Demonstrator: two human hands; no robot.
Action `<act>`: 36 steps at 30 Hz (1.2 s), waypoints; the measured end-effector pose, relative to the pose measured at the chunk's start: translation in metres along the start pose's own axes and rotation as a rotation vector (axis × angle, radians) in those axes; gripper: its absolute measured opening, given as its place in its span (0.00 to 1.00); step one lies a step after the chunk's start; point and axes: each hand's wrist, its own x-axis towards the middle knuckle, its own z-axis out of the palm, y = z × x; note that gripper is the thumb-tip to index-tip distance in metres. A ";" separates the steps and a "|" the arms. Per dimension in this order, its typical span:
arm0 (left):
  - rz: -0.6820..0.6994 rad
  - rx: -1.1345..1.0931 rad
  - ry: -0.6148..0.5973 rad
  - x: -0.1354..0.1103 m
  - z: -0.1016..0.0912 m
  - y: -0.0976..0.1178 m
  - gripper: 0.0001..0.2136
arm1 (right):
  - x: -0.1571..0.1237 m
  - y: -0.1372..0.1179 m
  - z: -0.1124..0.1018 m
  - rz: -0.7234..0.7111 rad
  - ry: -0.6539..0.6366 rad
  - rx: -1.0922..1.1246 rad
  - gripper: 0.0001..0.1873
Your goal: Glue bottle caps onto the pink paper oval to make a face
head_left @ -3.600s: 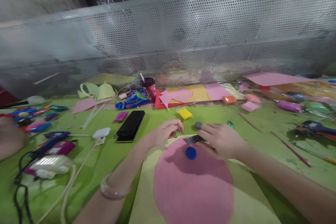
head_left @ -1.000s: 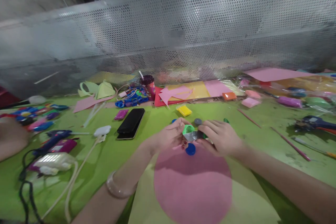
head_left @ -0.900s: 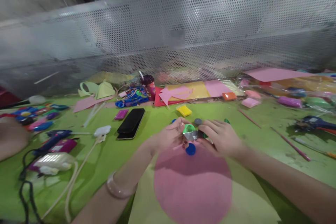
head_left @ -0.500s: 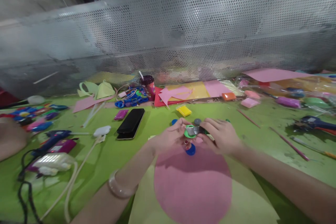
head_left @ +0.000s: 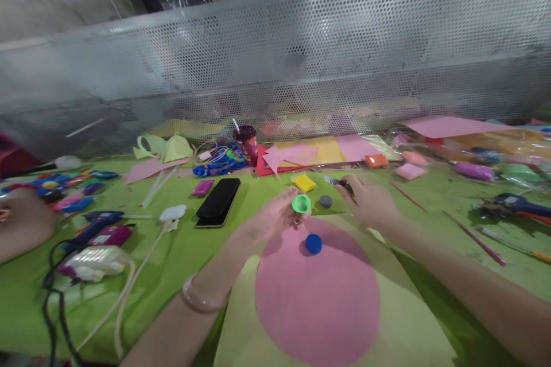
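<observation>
My left hand (head_left: pixel 273 213) is closed round a green bottle cap (head_left: pixel 301 203), its hollow side facing me. My right hand (head_left: pixel 373 202) grips a small knife (head_left: pixel 345 185) with a dark handle and a short silver blade, pointing left, to the right of the cap and apart from it. Below my hands, a blue bottle cap (head_left: pixel 314 243) lies on a large pink paper circle (head_left: pixel 318 298). Beneath the circle is a pale yellow sheet (head_left: pixel 413 321). A grey cap (head_left: pixel 326 201) sits between my hands, and a yellow packet (head_left: pixel 303 183) lies just beyond them.
A phone (head_left: pixel 218 202), a glue gun (head_left: pixel 101 223) and a white-corded plug (head_left: pixel 173 213) lie at left, near another person's hand (head_left: pixel 26 223). A lidded cup (head_left: pixel 246 144) stands behind. Pliers (head_left: pixel 512 206) lie at right. A perforated metal panel (head_left: pixel 275 69) borders the back.
My right hand has drawn the knife away from the green cap, to the right and slightly back. My left hand still holds the cap, whose hollow side now shows fully.
</observation>
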 end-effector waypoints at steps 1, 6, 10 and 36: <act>0.005 0.014 0.024 0.001 0.002 -0.001 0.14 | -0.001 -0.001 0.000 -0.023 0.008 0.030 0.17; 0.020 0.053 0.041 0.005 0.008 -0.009 0.14 | -0.011 -0.015 -0.011 -0.342 0.067 0.258 0.14; -0.017 0.064 0.062 0.008 0.008 -0.013 0.15 | -0.016 -0.025 -0.015 -0.416 0.085 0.301 0.13; 0.046 -0.008 0.038 0.005 0.017 -0.019 0.17 | -0.020 -0.030 -0.014 -0.383 0.149 0.258 0.13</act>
